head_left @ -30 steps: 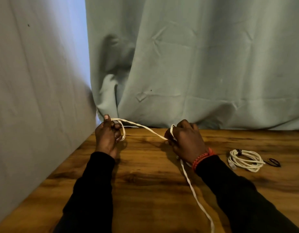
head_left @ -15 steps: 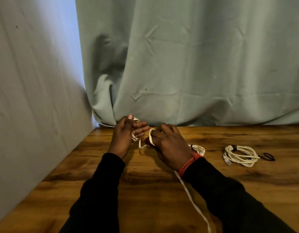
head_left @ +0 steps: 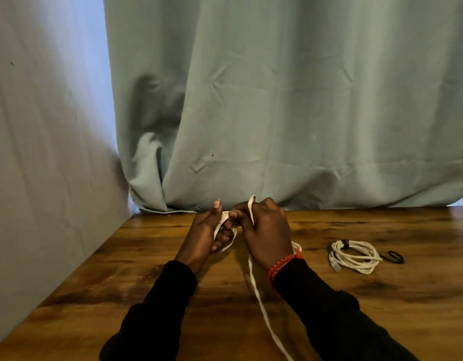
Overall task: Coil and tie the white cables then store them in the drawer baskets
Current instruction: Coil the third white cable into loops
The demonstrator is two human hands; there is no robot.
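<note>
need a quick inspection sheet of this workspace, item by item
surface: wooden table, dark grained top.
job's things: flat white cable being coiled; coiled white cable lies to the right, with a dark tie on it.
clutter: small black loop beside the finished coil.
hands: left hand holds loops of the flat cable; right hand grips the same cable, with an end sticking up.
cables: the flat cable's tail runs off the near table edge.
surroundings: pale green curtain behind; cloth-covered wall at left. drawer baskets: nothing seen.
</note>
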